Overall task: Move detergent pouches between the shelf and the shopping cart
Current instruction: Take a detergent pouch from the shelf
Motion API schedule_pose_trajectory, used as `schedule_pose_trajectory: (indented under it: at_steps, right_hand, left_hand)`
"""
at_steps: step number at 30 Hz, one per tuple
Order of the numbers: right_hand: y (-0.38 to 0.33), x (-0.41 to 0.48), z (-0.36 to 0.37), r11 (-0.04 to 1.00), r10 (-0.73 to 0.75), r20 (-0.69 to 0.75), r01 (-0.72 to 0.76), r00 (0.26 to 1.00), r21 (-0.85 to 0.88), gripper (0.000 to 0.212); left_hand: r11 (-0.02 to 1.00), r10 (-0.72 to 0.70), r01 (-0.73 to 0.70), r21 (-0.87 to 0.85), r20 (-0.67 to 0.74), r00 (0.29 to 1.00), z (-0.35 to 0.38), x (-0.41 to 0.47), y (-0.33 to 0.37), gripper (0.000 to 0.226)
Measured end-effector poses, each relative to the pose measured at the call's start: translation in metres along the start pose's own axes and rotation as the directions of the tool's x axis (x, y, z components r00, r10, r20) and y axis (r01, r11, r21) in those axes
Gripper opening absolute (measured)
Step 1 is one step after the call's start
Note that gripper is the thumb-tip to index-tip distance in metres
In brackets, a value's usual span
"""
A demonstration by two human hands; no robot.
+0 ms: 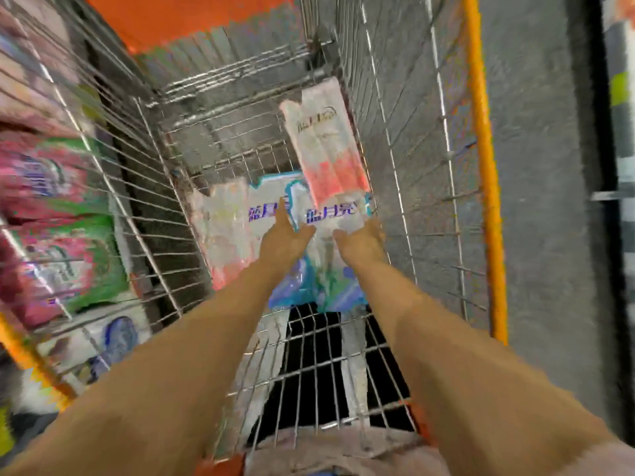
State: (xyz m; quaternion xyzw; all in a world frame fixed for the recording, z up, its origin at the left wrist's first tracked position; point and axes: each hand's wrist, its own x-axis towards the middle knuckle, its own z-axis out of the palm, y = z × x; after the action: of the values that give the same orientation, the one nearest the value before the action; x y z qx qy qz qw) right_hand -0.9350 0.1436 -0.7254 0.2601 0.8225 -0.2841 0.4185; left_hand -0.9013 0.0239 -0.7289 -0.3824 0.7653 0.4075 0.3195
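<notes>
A wire shopping cart (395, 139) with orange trim fills the view. Both my arms reach down into it. A blue-and-white detergent pouch (330, 269) with blue lettering lies between my hands. My left hand (285, 238) grips its left edge, thumb on top and fingers stretched forward. Around the pouch's right edge curl the fingers of my right hand (362, 243). A second, white-and-pink pouch (223, 231) lies beside it on the left. A third, pink-and-white pouch (326, 149) leans against the cart's far right corner. The image is blurred.
To the left, outside the cart's wire side, a shelf holds pink-and-green pouches (65, 255) and a white-and-blue pack (110, 341). Grey floor (543, 201) runs along the right of the cart. The folding child-seat grid (326, 372) is near my body.
</notes>
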Motion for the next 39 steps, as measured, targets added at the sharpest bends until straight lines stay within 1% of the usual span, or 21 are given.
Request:
schedule_pose_trajectory:
  at_steps: [2,5,7,9,11,13,14,15,17,19,21,22,24,25,27,29,30,31,32,35,39]
  right_hand:
    - [0.009,0.013,0.007,0.996,0.090,0.013,-0.091,0.996,0.019,0.066]
    - [0.018,0.024,0.014,0.976,0.211,0.070,-0.214,0.975,0.036,0.070]
    - [0.025,0.029,0.017,0.969,0.239,0.084,-0.243,0.967,0.044,0.077]
    - [0.031,0.035,0.018,0.966,0.243,0.081,-0.249,0.967,0.076,0.081]
    - [0.035,0.036,0.015,0.963,0.236,0.073,-0.243,0.969,0.116,0.073]
    - [0.034,0.034,0.012,0.945,0.249,0.100,-0.264,0.963,0.192,0.061]
    - [0.031,0.032,0.010,0.938,0.247,0.124,-0.269,0.961,0.220,0.058]
    - [0.028,0.030,0.009,0.933,0.240,0.142,-0.269,0.960,0.240,0.064]
    - [0.022,0.029,0.008,0.946,0.206,0.151,-0.236,0.967,0.223,0.057]
    - [0.017,0.027,0.009,0.964,0.172,0.159,-0.199,0.972,0.175,0.048]
    - [0.011,0.024,0.009,0.970,0.144,0.193,-0.177,0.971,0.167,0.054]
    - [0.008,0.025,0.010,0.973,0.126,0.211,-0.162,0.969,0.162,0.055]
    - [0.003,0.024,0.008,0.978,0.099,0.232,-0.137,0.968,0.156,0.049]
    - [-0.001,0.021,0.004,0.978,0.085,0.236,-0.126,0.968,0.164,0.047]
    - [-0.007,0.012,-0.002,0.981,0.035,0.220,-0.075,0.975,0.177,0.047]
    - [-0.014,-0.001,-0.007,0.986,-0.015,0.203,-0.019,0.979,0.164,0.045]
    - [-0.018,-0.007,-0.010,0.989,-0.031,0.208,0.000,0.978,0.146,0.042]
    - [-0.021,-0.017,-0.013,0.992,-0.030,0.221,0.002,0.975,0.127,0.038]
    - [-0.023,-0.025,-0.015,0.994,-0.036,0.242,0.008,0.970,0.113,0.034]
    - [-0.020,-0.046,-0.017,0.990,-0.126,0.261,0.105,0.957,0.092,0.031]
    - [-0.019,-0.076,-0.034,0.952,-0.307,0.209,0.296,0.929,0.082,0.034]
  left_hand:
    - [0.997,-0.059,0.061,-0.044,0.037,0.998,0.009,0.016,-0.005,0.075]
    - [0.985,-0.111,0.108,-0.136,-0.021,0.994,0.020,0.028,-0.010,0.066]
    - [0.970,-0.158,0.145,-0.194,-0.054,0.986,0.025,0.032,-0.009,0.061]
    - [0.948,-0.200,0.183,-0.258,-0.040,0.979,0.030,0.034,-0.005,0.060]
    - [0.919,-0.245,0.229,-0.322,-0.008,0.970,0.033,0.038,-0.002,0.060]
    - [0.832,-0.315,0.316,-0.455,0.079,0.946,0.034,0.042,-0.003,0.052]
    - [0.764,-0.332,0.362,-0.534,0.156,0.930,0.034,0.039,-0.003,0.048]
    - [0.702,-0.330,0.391,-0.594,0.215,0.919,0.034,0.035,-0.002,0.044]
    - [0.678,-0.312,0.412,-0.608,0.269,0.911,0.039,0.027,-0.007,0.047]
    - [0.742,-0.257,0.356,-0.567,0.250,0.934,0.044,0.020,-0.011,0.046]
    - [0.764,-0.212,0.289,-0.577,0.198,0.957,0.046,0.013,-0.008,0.048]
    - [0.752,-0.186,0.265,-0.603,0.192,0.964,0.045,0.010,-0.005,0.048]
    - [0.733,-0.158,0.251,-0.633,0.200,0.967,0.044,0.007,0.001,0.029]
    - [0.726,-0.160,0.259,-0.637,0.210,0.965,0.041,0.005,0.003,0.026]
    - [0.714,-0.181,0.298,-0.633,0.244,0.953,0.031,0.003,-0.002,0.042]
    - [0.700,-0.111,0.319,-0.639,0.344,0.932,0.020,-0.004,-0.012,0.055]
    - [0.691,-0.057,0.309,-0.654,0.377,0.924,0.015,-0.009,-0.017,0.047]
    - [0.675,-0.025,0.311,-0.669,0.399,0.916,0.009,-0.016,-0.019,0.031]
    - [0.657,-0.017,0.323,-0.681,0.414,0.910,0.004,-0.021,-0.021,0.025]
    - [0.571,-0.035,0.397,-0.718,0.462,0.886,-0.007,-0.037,-0.020,0.033]
    - [0.462,0.013,0.367,-0.807,0.420,0.908,-0.008,-0.069,-0.012,0.033]
